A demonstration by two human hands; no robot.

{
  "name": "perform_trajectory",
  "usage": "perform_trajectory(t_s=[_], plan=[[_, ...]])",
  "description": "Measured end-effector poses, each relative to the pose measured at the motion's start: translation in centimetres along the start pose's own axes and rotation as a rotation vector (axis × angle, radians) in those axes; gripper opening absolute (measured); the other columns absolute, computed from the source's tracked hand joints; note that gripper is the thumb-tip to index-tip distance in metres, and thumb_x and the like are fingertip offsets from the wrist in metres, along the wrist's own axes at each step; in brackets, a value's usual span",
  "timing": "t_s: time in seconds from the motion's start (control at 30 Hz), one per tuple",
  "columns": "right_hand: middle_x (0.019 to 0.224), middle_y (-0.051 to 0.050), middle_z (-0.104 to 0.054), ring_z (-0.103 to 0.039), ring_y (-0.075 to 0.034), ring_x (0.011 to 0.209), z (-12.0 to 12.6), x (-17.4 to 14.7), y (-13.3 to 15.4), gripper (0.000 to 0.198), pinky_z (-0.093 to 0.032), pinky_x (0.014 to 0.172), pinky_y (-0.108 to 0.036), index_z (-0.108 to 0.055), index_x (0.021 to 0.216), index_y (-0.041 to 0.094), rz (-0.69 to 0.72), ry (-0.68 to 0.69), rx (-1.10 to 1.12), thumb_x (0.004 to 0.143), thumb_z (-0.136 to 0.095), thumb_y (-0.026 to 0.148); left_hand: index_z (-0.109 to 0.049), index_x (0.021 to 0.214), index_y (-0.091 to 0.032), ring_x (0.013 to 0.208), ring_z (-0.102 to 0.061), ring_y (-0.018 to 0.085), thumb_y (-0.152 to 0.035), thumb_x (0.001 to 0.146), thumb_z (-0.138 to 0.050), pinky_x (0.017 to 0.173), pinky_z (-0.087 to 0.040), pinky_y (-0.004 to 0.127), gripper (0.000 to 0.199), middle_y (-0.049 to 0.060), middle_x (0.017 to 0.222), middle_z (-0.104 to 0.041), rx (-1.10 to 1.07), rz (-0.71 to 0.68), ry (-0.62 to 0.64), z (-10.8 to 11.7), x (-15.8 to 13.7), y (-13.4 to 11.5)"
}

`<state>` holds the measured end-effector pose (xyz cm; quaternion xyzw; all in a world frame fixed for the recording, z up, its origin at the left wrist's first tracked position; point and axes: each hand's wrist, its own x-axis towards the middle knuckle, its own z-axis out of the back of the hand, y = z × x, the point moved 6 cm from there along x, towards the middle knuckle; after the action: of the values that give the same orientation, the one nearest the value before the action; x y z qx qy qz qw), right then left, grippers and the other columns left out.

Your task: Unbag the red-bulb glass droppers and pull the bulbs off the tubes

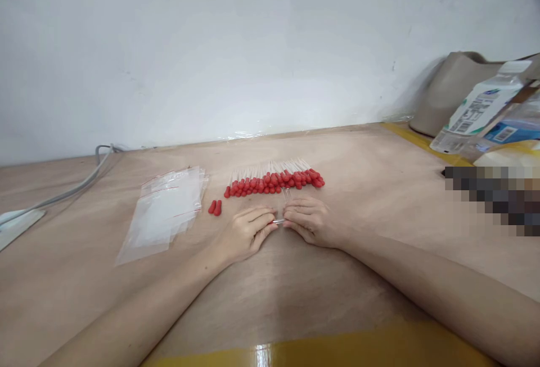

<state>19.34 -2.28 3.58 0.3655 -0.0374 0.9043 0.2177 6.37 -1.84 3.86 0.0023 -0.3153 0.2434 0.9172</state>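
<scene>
My left hand point(254, 231) is closed on a red rubber bulb point(271, 222), of which only a sliver shows by the fingertips. Facing it, my right hand point(310, 220) pinches a clear glass dropper tube point(279, 221) that spans the small gap between the hands. Just beyond the right fingers lie a few bare glass tubes point(287, 193), partly hidden. A row of red-bulbed droppers point(274, 180) lies behind both hands, thin tips toward the wall. Two loose red bulbs point(215, 207) rest left of the row, near my left hand.
A stack of clear zip bags point(164, 209) lies on the wooden table point(358, 187) at left. A grey cable point(80, 187) runs along the far left. On the right stand a leaning plastic bottle point(481, 108) and a grey-beige container point(441, 94). Yellow tape point(379, 350) borders the near edge.
</scene>
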Motion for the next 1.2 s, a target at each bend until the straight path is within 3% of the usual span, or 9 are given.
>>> perform_trajectory(t_s=[0.63, 1.2], plan=[[0.078, -0.006, -0.063, -0.058, -0.014, 0.084, 0.5, -0.3, 0.6, 0.015, -0.047, 0.079, -0.028, -0.055, 0.077, 0.015, 0.07, -0.002, -0.104, 0.087, -0.045, 0.019, -0.06, 0.096, -0.016, 0.092, -0.06, 0.016, -0.02, 0.087, -0.045, 0.082, -0.049, 0.029, 0.019, 0.007, 0.099, -0.064, -0.141, 0.11, 0.102, 0.0, -0.6, 0.4], [0.08, -0.006, -0.066, -0.06, -0.016, 0.09, 1.2, -0.4, 1.1, 0.008, -0.049, 0.083, -0.029, -0.058, 0.082, 0.014, 0.113, -0.079, -0.115, 0.084, -0.05, 0.015, -0.061, 0.094, -0.016, 0.09, -0.061, 0.016, -0.02, 0.087, -0.045, 0.08, -0.05, 0.027, 0.018, 0.006, 0.098, -0.065, -0.139, 0.102, 0.106, 0.1, -0.7, 0.4]])
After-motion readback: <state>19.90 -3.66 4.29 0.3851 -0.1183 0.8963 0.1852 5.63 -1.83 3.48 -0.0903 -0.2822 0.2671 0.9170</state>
